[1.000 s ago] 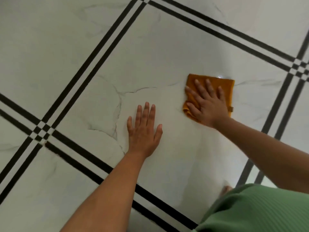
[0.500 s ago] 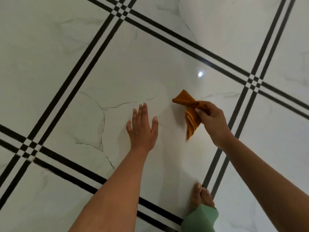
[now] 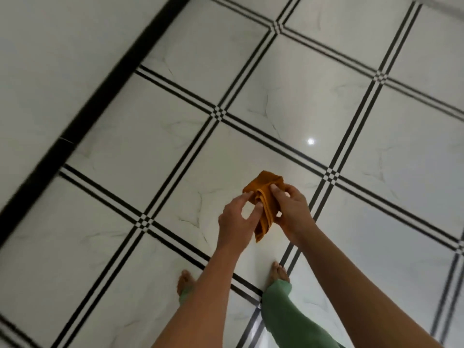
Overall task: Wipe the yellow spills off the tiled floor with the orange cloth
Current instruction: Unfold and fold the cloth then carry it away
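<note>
The orange cloth (image 3: 264, 197) is bunched and held up in the air, well above the tiled floor (image 3: 150, 146). My right hand (image 3: 292, 209) grips its right side, thumb on top. My left hand (image 3: 237, 219) pinches its left edge with thumb and fingertips. A loose end of the cloth hangs down between the two hands. No yellow spill shows on the white marble tiles in view.
I am standing; my bare feet (image 3: 185, 282) and green trouser legs (image 3: 283, 312) are at the bottom. A broad black band (image 3: 100, 96) runs along the floor's upper left. Thin black double lines cross the tiles. A light reflection (image 3: 310, 141) glints on one tile.
I have risen from the floor to standing. My left hand left the tile and took hold of the cloth. The cloth, lifted by my right hand, is now between both hands.
</note>
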A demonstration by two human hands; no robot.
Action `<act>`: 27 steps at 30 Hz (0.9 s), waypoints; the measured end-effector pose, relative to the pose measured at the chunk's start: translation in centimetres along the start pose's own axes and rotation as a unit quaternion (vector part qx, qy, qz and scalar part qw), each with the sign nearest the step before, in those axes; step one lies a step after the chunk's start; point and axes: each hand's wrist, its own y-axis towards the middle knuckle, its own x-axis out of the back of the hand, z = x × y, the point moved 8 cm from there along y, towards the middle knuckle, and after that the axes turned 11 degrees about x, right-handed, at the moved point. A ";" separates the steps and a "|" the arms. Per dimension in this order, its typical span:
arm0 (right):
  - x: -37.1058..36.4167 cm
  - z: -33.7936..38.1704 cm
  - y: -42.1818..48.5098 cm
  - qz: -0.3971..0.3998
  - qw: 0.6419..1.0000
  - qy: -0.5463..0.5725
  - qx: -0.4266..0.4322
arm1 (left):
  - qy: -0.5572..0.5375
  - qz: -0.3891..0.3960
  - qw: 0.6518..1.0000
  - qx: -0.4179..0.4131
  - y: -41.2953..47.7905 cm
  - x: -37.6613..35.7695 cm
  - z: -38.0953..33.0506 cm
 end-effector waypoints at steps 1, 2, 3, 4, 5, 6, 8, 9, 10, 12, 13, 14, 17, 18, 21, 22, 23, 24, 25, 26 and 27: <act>-0.7 2.3 -2.1 0.003 1.000 0.004 0.003 | -0.025 0.002 1.000 0.013 -2.0 1.4 -2.1; -1.3 5.3 -4.7 0.008 1.000 0.007 0.008 | -0.048 0.001 0.999 0.023 -4.7 3.3 -4.7; -1.9 8.2 -7.1 0.017 1.000 0.011 0.016 | -0.064 -0.004 0.998 0.021 -7.1 5.2 -7.2; -2.4 10.5 -9.0 0.028 0.999 0.015 0.022 | -0.076 -0.009 0.997 0.016 -8.9 6.6 -9.2; -2.8 12.6 -10.7 0.039 0.999 0.020 0.028 | -0.084 -0.014 0.996 0.007 -10.6 7.8 -10.9; -3.1 15.2 -12.5 0.056 0.997 0.024 0.036 | -0.089 -0.020 0.996 -0.002 -12.4 9.3 -13.0; -3.5 18.8 -15.2 0.093 0.994 0.037 0.048 | -0.096 -0.027 0.995 -0.014 -15.0 10.9 -16.1; -3.4 21.0 -16.7 0.116 0.991 0.043 0.059 | -0.102 -0.036 0.994 -0.026 -16.6 11.8 -18.1; -3.2 22.9 -18.0 0.141 0.987 0.040 0.066 | -0.108 -0.044 0.992 -0.038 -18.0 12.5 -20.0; -2.6 26.0 -20.0 0.190 0.978 0.027 0.078 | -0.115 -0.049 0.990 -0.062 -20.0 13.0 -23.4; -2.3 27.2 -20.7 0.211 0.974 0.019 0.082 | -0.115 -0.048 0.990 -0.069 -20.6 13.1 -24.7; -1.7 28.8 -21.2 0.228 0.970 0.008 0.089 | -0.115 -0.048 0.989 -0.077 -21.3 13.0 -26.3; -0.1 32.9 -21.8 0.260 0.957 -0.031 0.123 | -0.112 -0.062 0.986 -0.108 -22.3 12.8 -30.5; 0.3 34.1 -21.7 0.267 0.953 -0.041 0.135 | -0.111 -0.065 0.984 -0.122 -22.5 12.7 -31.8; 1.4 37.4 -20.7 0.276 0.945 -0.067 0.164 | -0.109 -0.065 0.982 -0.138 -22.2 12.8 -34.9; 1.6 38.3 -20.2 0.276 0.941 -0.083 0.177 | -0.107 -0.059 0.982 -0.141 -21.9 12.9 -35.8; 1.9 39.6 -19.7 0.273 0.937 -0.102 0.192 | -0.103 -0.054 0.983 -0.145 -21.4 12.9 -36.9; 2.1 40.6 -19.0 0.267 0.933 -0.126 0.208 | -0.098 -0.048 0.983 -0.146 -20.8 12.9 -37.7; 2.2 41.9 -18.3 0.259 0.928 -0.147 0.225 | -0.091 -0.043 0.984 -0.149 -20.3 12.9 -38.7; 2.3 43.2 -17.8 0.249 0.921 -0.171 0.245 | -0.093 -0.036 0.984 -0.151 -19.7 12.9 -39.6; 2.4 44.6 -17.0 0.238 0.913 -0.196 0.267 | -0.100 -0.032 0.982 -0.155 -19.2 13.0 -40.5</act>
